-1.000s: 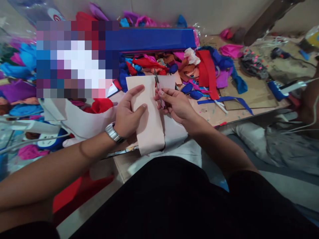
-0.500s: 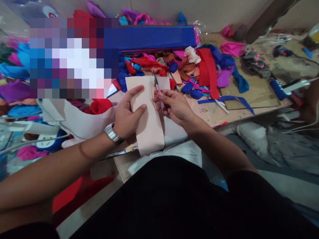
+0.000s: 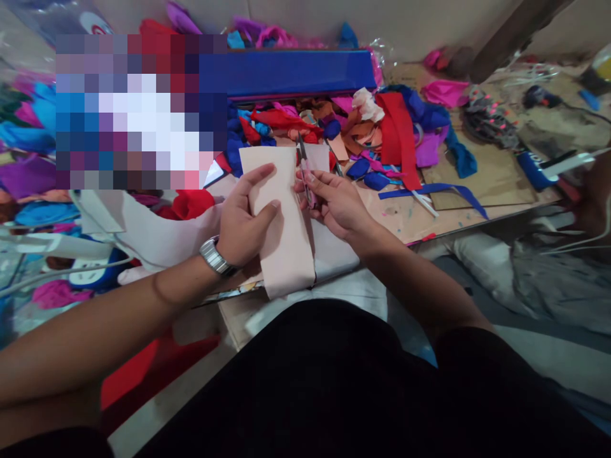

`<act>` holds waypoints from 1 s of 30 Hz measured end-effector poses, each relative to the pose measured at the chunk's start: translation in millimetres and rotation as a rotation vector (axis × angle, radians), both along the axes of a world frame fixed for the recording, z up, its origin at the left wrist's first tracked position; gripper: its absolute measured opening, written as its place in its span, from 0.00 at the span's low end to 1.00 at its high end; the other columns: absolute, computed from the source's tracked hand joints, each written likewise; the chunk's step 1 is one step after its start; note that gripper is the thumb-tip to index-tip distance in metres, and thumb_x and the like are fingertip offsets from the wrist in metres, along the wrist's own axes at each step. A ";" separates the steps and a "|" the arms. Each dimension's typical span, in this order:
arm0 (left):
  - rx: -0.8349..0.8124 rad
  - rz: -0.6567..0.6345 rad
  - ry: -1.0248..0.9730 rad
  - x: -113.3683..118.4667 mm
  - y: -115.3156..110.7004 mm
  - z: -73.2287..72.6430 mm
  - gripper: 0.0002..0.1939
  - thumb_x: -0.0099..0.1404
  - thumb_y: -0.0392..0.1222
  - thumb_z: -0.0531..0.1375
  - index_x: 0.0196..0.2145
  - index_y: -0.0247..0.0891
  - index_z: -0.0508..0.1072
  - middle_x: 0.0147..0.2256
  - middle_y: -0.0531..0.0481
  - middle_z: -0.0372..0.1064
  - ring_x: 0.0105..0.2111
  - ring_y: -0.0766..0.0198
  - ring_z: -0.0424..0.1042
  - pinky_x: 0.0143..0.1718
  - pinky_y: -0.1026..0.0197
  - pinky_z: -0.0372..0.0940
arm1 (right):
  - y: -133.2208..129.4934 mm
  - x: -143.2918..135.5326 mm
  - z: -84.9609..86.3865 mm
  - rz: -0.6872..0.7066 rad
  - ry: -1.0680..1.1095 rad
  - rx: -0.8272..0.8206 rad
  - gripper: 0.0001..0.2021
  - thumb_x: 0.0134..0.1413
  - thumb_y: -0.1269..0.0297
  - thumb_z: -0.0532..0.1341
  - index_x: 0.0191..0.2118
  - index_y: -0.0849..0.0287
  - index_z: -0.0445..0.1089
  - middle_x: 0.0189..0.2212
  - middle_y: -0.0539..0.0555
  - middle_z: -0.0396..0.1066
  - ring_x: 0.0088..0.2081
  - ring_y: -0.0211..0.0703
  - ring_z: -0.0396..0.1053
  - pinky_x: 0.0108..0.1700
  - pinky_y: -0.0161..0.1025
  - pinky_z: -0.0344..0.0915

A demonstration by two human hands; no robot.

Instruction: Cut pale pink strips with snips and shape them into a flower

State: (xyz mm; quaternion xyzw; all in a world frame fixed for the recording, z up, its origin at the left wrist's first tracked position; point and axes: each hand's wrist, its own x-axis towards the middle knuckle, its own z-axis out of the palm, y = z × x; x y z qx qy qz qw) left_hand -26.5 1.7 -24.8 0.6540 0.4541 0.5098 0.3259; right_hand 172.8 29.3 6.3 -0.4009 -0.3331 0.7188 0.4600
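Note:
A pale cream strip of paper (image 3: 285,245) hangs down over the table's front edge. My left hand (image 3: 248,219) is closed on its left side, thumb on top and index finger along the sheet. In my right hand (image 3: 338,205) is a pair of scissors (image 3: 308,181) with pinkish handles, blades pointing away from me. The scissors are by the right edge of the strip, above a second pale piece (image 3: 331,251) that lies beneath. My right fingers partly hide the handles.
Colourful scraps (image 3: 286,121) lie heaped behind the paper, before a long blue box (image 3: 296,71). A red strip (image 3: 398,137) and a blue strip (image 3: 439,191) lie to the right. White-and-blue power strips (image 3: 90,264) with cables are at the left and right (image 3: 534,170).
The scissors and my right fingers have shifted slightly to the right, and the blades look closer together. My left hand and the paper strip stay nearly in place.

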 end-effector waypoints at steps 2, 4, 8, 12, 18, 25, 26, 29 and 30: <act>-0.003 -0.008 -0.005 -0.6 0.5 -0.9 0.31 0.67 0.44 0.68 0.66 0.41 0.68 0.66 0.42 0.69 0.66 0.48 0.70 0.71 0.41 0.64 | 0.5 0.3 0.4 -0.006 0.006 -0.007 0.11 0.60 0.59 0.73 0.42 0.58 0.76 0.32 0.46 0.78 0.24 0.30 0.72 0.18 0.26 0.57; -0.006 -0.010 -0.011 -0.8 0.9 -1.5 0.31 0.67 0.44 0.68 0.66 0.41 0.68 0.65 0.42 0.69 0.65 0.49 0.71 0.71 0.41 0.64 | 0.4 0.9 1.4 -0.002 0.004 -0.008 0.12 0.59 0.60 0.74 0.43 0.58 0.76 0.31 0.46 0.78 0.24 0.30 0.72 0.19 0.27 0.57; -0.003 -0.008 -0.023 -0.6 1.6 -1.6 0.32 0.67 0.45 0.69 0.66 0.40 0.68 0.66 0.41 0.69 0.66 0.48 0.70 0.72 0.40 0.63 | 1.3 2.7 1.0 0.011 -0.009 0.002 0.12 0.59 0.59 0.74 0.44 0.57 0.75 0.32 0.46 0.77 0.25 0.31 0.72 0.19 0.27 0.56; 0.002 -0.016 -0.036 -0.8 2.4 -0.8 0.33 0.67 0.47 0.69 0.67 0.40 0.66 0.66 0.39 0.67 0.66 0.46 0.70 0.71 0.39 0.63 | 6.5 2.4 -9.7 -0.037 0.004 0.010 0.10 0.62 0.59 0.71 0.42 0.57 0.73 0.31 0.46 0.75 0.25 0.32 0.70 0.22 0.29 0.57; 0.031 0.000 -0.051 -0.6 2.8 0.9 0.35 0.67 0.54 0.69 0.67 0.45 0.65 0.68 0.43 0.66 0.68 0.46 0.67 0.72 0.38 0.63 | 6.9 -3.8 -22.3 -0.063 0.042 0.016 0.17 0.59 0.49 0.72 0.38 0.57 0.72 0.23 0.42 0.63 0.24 0.32 0.60 0.27 0.31 0.58; 0.065 -0.024 -0.095 7.0 -0.5 8.0 0.47 0.66 0.58 0.70 0.72 0.57 0.48 0.73 0.47 0.54 0.71 0.47 0.62 0.73 0.36 0.60 | -8.7 -6.3 -10.4 0.153 -0.029 0.065 0.27 0.36 0.46 0.82 0.31 0.56 0.70 0.24 0.42 0.67 0.28 0.35 0.65 0.31 0.33 0.63; 0.049 -0.046 -0.117 8.4 -0.8 8.4 0.50 0.66 0.59 0.69 0.73 0.58 0.44 0.73 0.45 0.55 0.69 0.46 0.64 0.71 0.36 0.62 | -10.1 -6.4 -9.7 0.162 -0.011 0.053 0.27 0.35 0.48 0.83 0.32 0.57 0.71 0.25 0.43 0.69 0.29 0.35 0.67 0.33 0.33 0.65; 0.019 -0.077 -0.157 10.8 -0.3 5.7 0.56 0.63 0.63 0.70 0.74 0.56 0.38 0.68 0.40 0.62 0.64 0.46 0.72 0.65 0.38 0.69 | -12.0 -7.0 -10.2 0.168 0.042 0.040 0.26 0.34 0.55 0.84 0.35 0.57 0.73 0.29 0.44 0.75 0.33 0.36 0.72 0.39 0.33 0.70; 0.017 -0.067 -0.157 11.0 0.1 3.6 0.57 0.62 0.64 0.70 0.74 0.54 0.39 0.67 0.39 0.64 0.63 0.46 0.72 0.64 0.39 0.70 | -12.0 -7.1 -10.7 0.158 0.054 0.041 0.25 0.33 0.56 0.84 0.34 0.57 0.73 0.29 0.44 0.76 0.34 0.37 0.73 0.40 0.34 0.71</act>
